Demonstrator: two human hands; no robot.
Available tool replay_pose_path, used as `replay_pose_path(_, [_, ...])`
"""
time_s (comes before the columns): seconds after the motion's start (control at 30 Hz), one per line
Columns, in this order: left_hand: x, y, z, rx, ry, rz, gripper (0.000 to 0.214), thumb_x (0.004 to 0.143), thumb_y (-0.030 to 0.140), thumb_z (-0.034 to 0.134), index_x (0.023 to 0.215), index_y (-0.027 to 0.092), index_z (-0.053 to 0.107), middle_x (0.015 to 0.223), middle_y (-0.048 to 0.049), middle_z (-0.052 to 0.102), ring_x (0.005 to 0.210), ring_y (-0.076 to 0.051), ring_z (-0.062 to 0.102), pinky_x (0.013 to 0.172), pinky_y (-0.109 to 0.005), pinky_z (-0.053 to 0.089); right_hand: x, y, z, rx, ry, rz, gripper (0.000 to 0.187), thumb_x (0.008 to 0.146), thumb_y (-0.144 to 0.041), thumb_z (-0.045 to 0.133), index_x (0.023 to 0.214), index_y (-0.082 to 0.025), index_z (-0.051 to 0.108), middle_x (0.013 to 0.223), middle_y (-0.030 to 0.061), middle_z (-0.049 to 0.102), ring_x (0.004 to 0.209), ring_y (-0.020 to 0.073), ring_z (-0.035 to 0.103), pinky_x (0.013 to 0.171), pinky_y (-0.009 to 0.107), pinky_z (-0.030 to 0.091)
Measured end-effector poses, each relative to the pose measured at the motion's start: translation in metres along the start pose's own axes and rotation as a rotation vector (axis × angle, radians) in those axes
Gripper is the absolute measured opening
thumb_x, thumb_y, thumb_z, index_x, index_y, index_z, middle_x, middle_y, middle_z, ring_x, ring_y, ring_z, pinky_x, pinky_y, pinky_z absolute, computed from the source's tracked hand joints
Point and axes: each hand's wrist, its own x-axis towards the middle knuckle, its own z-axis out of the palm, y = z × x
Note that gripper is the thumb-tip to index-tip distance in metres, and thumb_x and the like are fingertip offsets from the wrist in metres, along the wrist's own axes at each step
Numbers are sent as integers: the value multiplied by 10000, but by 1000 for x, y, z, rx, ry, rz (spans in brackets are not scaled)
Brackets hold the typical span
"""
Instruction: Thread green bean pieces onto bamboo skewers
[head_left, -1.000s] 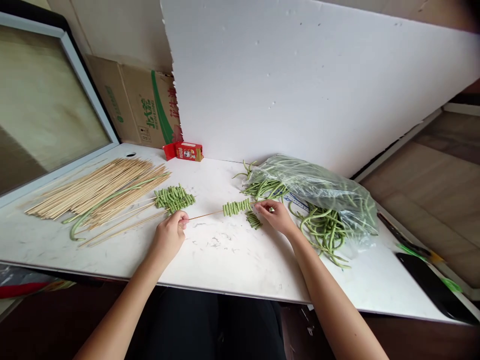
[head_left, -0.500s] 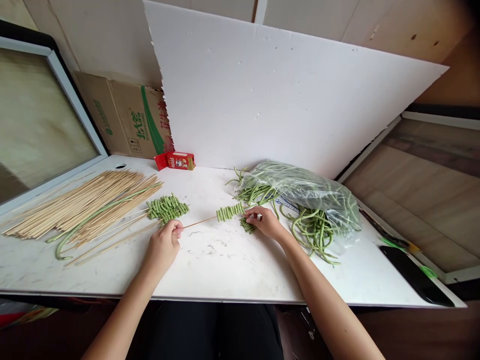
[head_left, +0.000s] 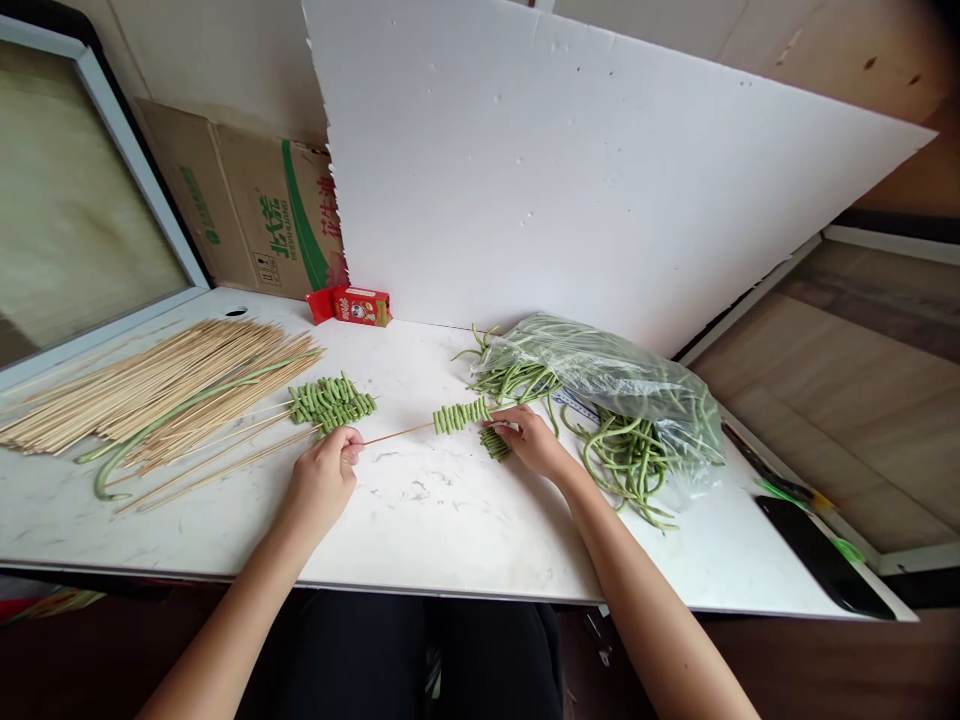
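A white, scuffed surface (head_left: 450,545) spreads under both hands. Beyond the hands stands a tall white board (head_left: 562,170); far left of the left hand (head_left: 326,470) are a framed pane (head_left: 75,200) and a cardboard box (head_left: 255,210), with a small red box (head_left: 362,307) beyond that hand. A black phone-like slab (head_left: 821,555) lies well to the right of the right hand (head_left: 531,440).

The left hand is clamped on a skewer (head_left: 397,435), which runs toward the right hand and carries cut bean pieces (head_left: 460,416) just left of it. The right hand's fingers are drawn together at the skewer's far tip; whether they grip it cannot be told. A row of loose cut pieces (head_left: 493,443) lies beneath those fingers. Just beyond the left hand are filled skewers (head_left: 332,400), with bare sticks (head_left: 172,385) to its left. Right of the right hand, long beans (head_left: 637,460) spill from a clear bag (head_left: 600,355).

Compared with a second ago, the right hand's fingers are slightly closer to the strung pieces; the left hand's hold is unchanged.
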Motion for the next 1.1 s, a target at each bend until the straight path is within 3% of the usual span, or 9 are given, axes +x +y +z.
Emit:
replay_pose_path(0.33, [2, 5, -1, -10, -6, -19, 144, 927, 213, 467, 934, 238, 609, 835, -47, 753, 773, -231, 741, 732, -324, 518, -5, 5, -25, -18, -142, 105, 128, 927, -255, 703, 977, -229, 817, 1014, 74, 804, 971, 263, 682, 886, 396, 529])
replay_pose_path(0.5, [3, 8, -2, -22, -16, -25, 153, 946, 228, 451, 923, 243, 602, 834, -44, 756, 783, -228, 744, 732, -320, 522, -1, 1, -13, -92, -51, -12, 237, 995, -274, 657, 1162, -223, 816, 1172, 120, 800, 1075, 308, 673, 983, 465, 524])
replay_pose_path(0.63, [3, 9, -1, -28, -18, -26, 148, 929, 205, 453, 906, 246, 593, 833, -41, 754, 788, -226, 746, 726, -317, 522, 1, -1, 4, -200, -44, -103, 232, 998, -234, 645, 1109, -223, 849, 1139, 151, 781, 1084, 341, 622, 976, 501, 515])
replay_pose_path(0.9, [3, 6, 2, -74, -25, -22, 142, 943, 191, 464, 906, 246, 589, 836, -39, 749, 766, -220, 741, 711, -312, 532, 1, -10, 7, -183, -31, -62, 153, 989, -281, 682, 928, -232, 812, 960, 120, 775, 980, 319, 612, 905, 475, 499])
replay_pose_path(1.0, [3, 6, 2, -72, -23, -28, 135, 941, 195, 468, 909, 245, 589, 849, -43, 748, 776, -223, 738, 726, -316, 533, 2, -8, 4, -123, 61, -46, 164, 983, -363, 710, 946, -245, 817, 1006, 115, 791, 995, 315, 627, 938, 474, 493])
replay_pose_path(1.1, [3, 8, 1, -72, -20, -40, 142, 929, 180, 465, 913, 241, 592, 857, -43, 748, 779, -222, 738, 733, -316, 530, 3, 0, 2, 46, 180, 85, 292, 953, -517, 742, 981, -238, 825, 1039, 114, 802, 906, 276, 650, 866, 431, 513])
